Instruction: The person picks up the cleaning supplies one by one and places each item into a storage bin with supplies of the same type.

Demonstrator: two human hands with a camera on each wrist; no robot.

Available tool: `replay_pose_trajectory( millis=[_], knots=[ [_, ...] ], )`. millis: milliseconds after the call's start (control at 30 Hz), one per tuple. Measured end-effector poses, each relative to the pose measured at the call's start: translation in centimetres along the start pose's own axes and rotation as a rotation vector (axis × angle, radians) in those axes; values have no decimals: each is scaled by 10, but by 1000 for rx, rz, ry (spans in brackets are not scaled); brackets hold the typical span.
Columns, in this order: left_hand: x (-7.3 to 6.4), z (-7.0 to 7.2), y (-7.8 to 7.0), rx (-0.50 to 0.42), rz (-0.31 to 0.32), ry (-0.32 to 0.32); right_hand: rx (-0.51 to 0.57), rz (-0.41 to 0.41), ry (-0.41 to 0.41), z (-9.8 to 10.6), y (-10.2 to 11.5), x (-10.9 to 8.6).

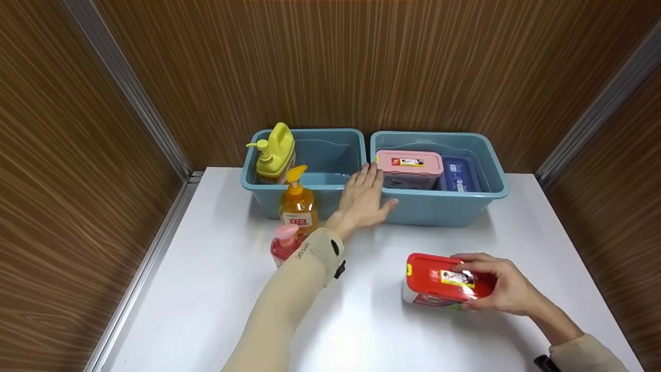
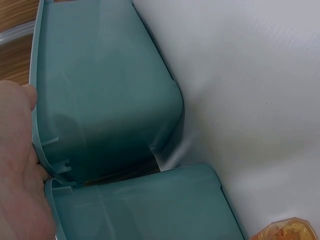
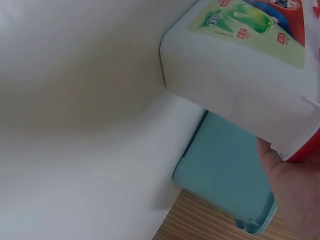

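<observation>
My left hand [image 1: 364,199] lies with straight fingers across the neighbouring rims of two blue-green bins, a left bin [image 1: 330,181] and a right bin [image 1: 439,209]. My right hand [image 1: 508,284] grips a white box with a red lid [image 1: 428,271] by its right end, thumb in front and fingers over the lid. In the right wrist view, the white side of this box [image 3: 225,85] carries a printed label. Inside the right bin are a box with a pink lid [image 1: 431,161] and a dark blue box [image 1: 458,173]. A yellow pump jug [image 1: 279,155] stands in the left bin.
An orange pump bottle [image 1: 299,204] stands before the left bin. Nearer is a pink-topped pump bottle [image 1: 284,248], partly hidden by my left forearm. Wood-grain panels [image 1: 330,62] enclose the white table [image 1: 372,330] at the back and both sides.
</observation>
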State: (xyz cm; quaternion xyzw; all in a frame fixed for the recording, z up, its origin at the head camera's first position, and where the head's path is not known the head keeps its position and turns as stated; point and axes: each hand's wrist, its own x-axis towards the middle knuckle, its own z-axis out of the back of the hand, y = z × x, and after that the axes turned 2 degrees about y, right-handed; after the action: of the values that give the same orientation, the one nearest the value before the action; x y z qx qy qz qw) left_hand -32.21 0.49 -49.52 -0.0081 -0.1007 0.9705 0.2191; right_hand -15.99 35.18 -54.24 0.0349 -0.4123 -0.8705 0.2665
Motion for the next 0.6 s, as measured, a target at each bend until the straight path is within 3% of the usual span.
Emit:
replay_pose_trajectory(
  millis=[333, 600],
  knots=[
    [1, 0, -1, 1, 3, 1, 26, -9, -33, -3, -1, -3],
    [1, 1, 0, 19, -6, 14, -10, 60, -88, -9, 1, -1]
  ],
)
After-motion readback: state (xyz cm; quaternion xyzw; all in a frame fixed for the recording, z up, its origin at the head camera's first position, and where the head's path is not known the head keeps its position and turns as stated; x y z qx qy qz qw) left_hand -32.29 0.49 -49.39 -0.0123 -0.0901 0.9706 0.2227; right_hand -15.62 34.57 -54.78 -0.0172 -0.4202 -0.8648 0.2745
